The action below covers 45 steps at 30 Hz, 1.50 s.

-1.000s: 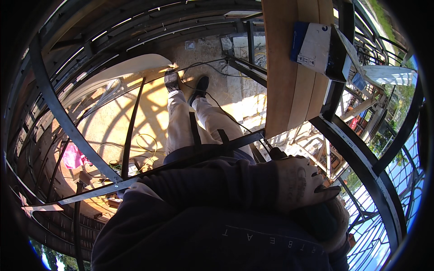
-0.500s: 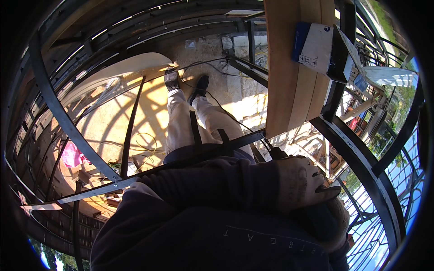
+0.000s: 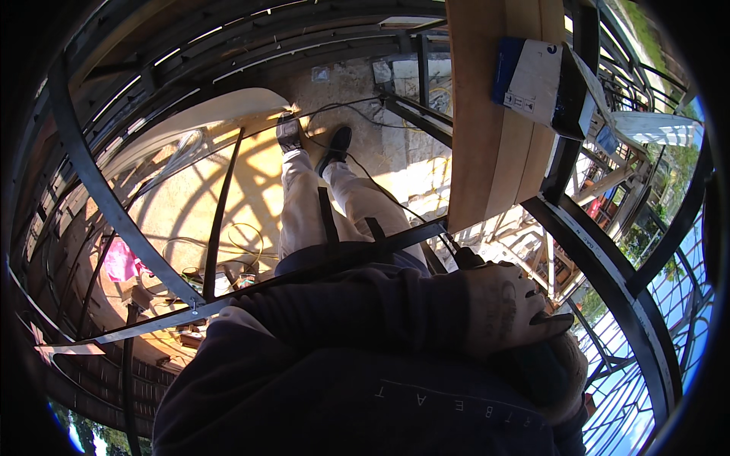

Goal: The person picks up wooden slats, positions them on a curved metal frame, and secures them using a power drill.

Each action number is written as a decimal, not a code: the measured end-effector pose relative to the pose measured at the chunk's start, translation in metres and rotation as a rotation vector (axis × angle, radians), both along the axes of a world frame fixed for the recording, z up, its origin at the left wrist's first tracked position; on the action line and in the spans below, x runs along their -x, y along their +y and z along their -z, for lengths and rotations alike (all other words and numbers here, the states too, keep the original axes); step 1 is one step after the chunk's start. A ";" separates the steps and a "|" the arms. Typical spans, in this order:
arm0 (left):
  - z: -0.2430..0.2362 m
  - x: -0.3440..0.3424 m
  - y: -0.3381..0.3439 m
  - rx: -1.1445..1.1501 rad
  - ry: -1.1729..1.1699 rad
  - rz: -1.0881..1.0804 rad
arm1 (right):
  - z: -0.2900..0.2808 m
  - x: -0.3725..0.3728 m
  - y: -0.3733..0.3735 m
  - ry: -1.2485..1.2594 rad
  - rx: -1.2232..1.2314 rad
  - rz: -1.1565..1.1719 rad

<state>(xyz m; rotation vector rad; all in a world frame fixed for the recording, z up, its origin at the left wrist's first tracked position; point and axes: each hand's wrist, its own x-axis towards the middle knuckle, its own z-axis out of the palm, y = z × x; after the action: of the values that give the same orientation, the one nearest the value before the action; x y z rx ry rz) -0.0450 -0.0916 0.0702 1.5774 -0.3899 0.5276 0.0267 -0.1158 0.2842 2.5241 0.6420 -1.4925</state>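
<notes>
A gloved hand [image 3: 506, 308] lies on a dark object [image 3: 544, 372] at lower right, fingers [image 3: 547, 321] together. Which hand cannot be told. A black metal bar [image 3: 357, 254] crosses just above.

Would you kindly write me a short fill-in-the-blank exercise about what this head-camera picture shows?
1. The gloved hand rests at the end of a ______-coloured sleeve.
2. The person's two legs wear ______-coloured trousers.
3. The blue-and-white box sits against a ______ plank.
4. A bright ______ object lies on the floor at the left.

Missing words: dark; light; wooden; pink
</notes>
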 end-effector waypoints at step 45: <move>0.006 0.001 -0.005 0.068 -0.038 -0.109 | 0.006 -0.006 -0.002 0.088 0.061 0.073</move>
<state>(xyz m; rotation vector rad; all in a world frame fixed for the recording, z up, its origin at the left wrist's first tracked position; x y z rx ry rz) -0.0464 -0.0965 0.0639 1.5311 -0.3127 0.6492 0.0329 -0.1176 0.2783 2.4731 0.5135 -1.6297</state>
